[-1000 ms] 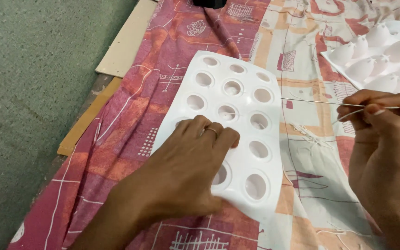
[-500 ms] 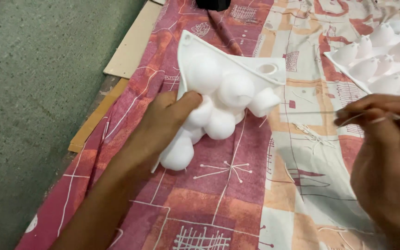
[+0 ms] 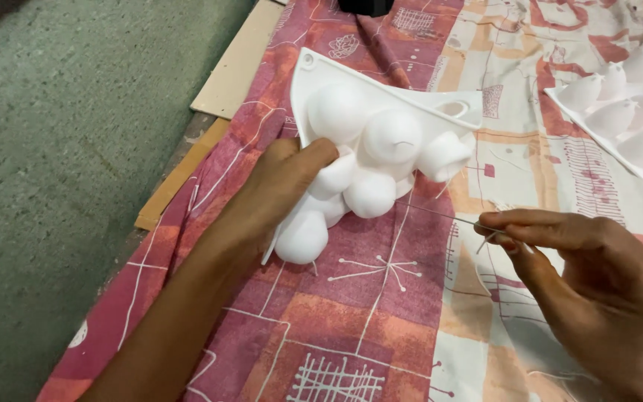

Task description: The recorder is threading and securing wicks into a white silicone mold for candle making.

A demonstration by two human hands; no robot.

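Lifted on edge over a patterned pink, red and cream cloth point(image 3: 381, 313): a flexible white mould sheet with rounded, bulging cups point(image 3: 370, 160), underside turned toward the camera, top edge curling over near the middle of the frame. Gripped at its lower left side by the left hand point(image 3: 280, 190), thumb pressed across the rounded cups, remaining fingers hidden behind the sheet. Short white threads visible at the tips of a few cups. Lowest cup hanging just above the cloth, near the left wrist.

To the right, slightly lower, the right hand point(image 3: 597, 275), thumb and forefinger pressed together, pinching a thin metal needle point(image 3: 440, 214) with its point aimed left toward the cups and stopping just short of them. Also caught in that pinch, a short length of white thread point(image 3: 485, 240). Other fingers curled loosely under.

At the upper right edge, flat on the cloth, a second white mould tray with pointed domes point(image 3: 626, 112), well apart from both hands. Along the left, a grey-green floor point(image 3: 53, 171) and pale wooden boards point(image 3: 236, 63) poking from beneath the cloth.
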